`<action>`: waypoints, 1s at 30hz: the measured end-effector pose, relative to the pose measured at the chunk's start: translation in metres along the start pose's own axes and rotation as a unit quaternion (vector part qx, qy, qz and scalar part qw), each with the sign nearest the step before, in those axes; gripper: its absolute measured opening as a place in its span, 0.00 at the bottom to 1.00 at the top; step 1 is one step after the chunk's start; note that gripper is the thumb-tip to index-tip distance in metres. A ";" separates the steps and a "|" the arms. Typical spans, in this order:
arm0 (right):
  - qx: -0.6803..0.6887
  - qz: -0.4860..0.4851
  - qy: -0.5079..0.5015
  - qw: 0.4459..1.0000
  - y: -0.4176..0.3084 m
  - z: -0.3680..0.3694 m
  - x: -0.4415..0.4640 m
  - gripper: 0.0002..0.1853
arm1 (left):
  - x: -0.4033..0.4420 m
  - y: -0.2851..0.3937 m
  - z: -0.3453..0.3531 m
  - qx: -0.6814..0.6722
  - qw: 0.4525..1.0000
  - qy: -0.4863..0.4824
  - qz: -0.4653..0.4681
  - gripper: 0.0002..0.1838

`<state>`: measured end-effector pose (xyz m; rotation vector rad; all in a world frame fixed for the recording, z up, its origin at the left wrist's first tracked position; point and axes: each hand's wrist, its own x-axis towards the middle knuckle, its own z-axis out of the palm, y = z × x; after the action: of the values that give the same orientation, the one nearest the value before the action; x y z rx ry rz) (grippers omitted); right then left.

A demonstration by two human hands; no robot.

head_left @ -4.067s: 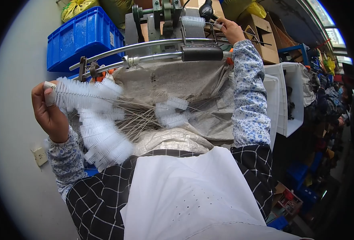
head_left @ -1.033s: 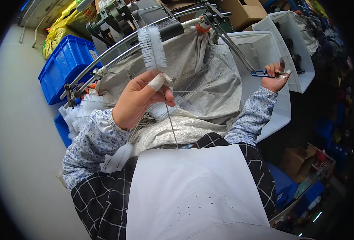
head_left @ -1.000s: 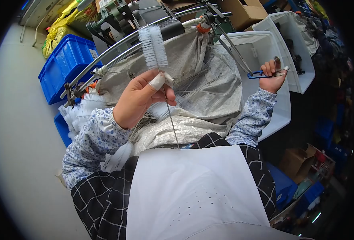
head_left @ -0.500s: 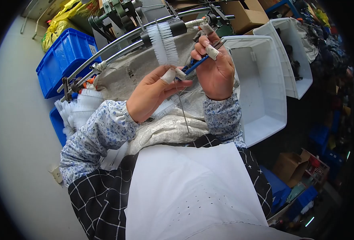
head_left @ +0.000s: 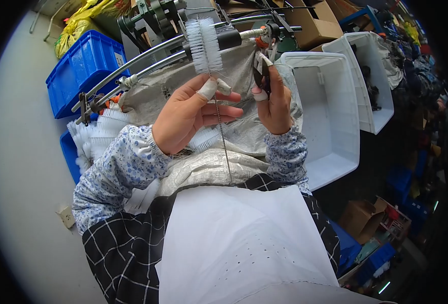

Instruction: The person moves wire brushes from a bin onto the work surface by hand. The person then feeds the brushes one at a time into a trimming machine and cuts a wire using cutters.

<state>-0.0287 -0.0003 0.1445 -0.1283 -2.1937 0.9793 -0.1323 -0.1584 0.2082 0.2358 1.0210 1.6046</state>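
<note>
Between thumb and index finger, both wrapped in white tape, my left hand [head_left: 191, 109] pinches the twisted wire stem of a white bristle brush [head_left: 203, 46]. The bristles stand upright above the fingers and the stem hangs down toward my lap. My right hand [head_left: 274, 101], also with taped fingers, is closed on a dark-handled tool [head_left: 261, 73] to the right of the brush, apart from it. More white brushes [head_left: 102, 133] lie in a pile at the left, and other bristles show below my left hand, over the grey sack cloth [head_left: 241, 66].
Metal rails [head_left: 155, 67] with a black roller [head_left: 228, 39] cross in front, and a green machine [head_left: 155, 20] stands behind. A blue crate [head_left: 84, 71] is at the left. White bins [head_left: 330, 162] and cardboard boxes [head_left: 312, 28] stand at the right.
My right hand came in from the white bins to my left hand, then drew slightly away from the brush with the tool. My left hand still holds the brush, its lower fingers now more spread.
</note>
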 end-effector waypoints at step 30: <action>0.117 0.147 0.189 0.964 0.058 -0.026 0.019 0.16 | -0.005 -0.004 -0.009 -0.010 0.997 0.071 -0.027 0.12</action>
<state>-0.0369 0.0631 0.1271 -0.4997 -1.7257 1.2554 -0.1340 -0.1674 0.2018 0.0816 1.1093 1.5997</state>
